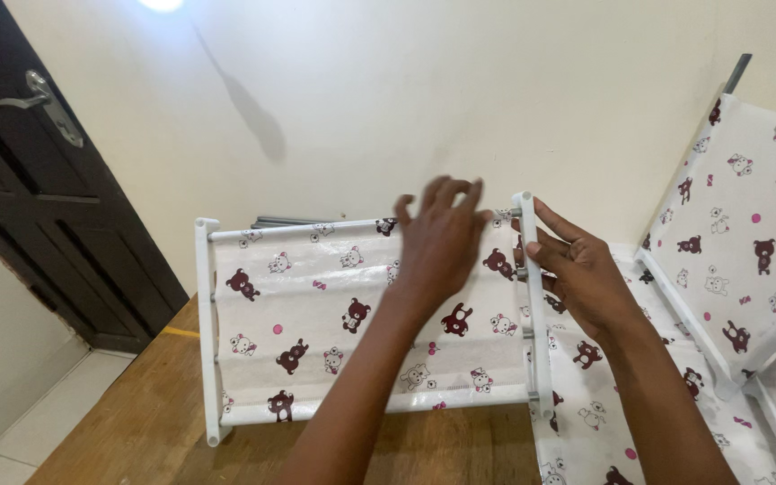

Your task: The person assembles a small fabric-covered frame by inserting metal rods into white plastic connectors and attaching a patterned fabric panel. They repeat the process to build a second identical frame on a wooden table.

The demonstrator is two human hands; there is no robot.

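A white-framed fabric panel [316, 314], printed with small brown and white bears, stands upright on a wooden surface [136, 422]. My right hand [586, 274] grips the panel's right white post [532, 305] near its top. My left hand [442, 238] hovers in front of the panel's upper right part, fingers spread, holding nothing. A grey rod [285, 221] runs behind the top bar.
Another bear-print panel [747, 233] leans against the cream wall at the right, and more printed fabric pieces [586, 413] lie below my right arm. A dark door [38, 171] with a metal handle [42, 103] stands at the left. Pale floor tiles [20, 422] show at the lower left.
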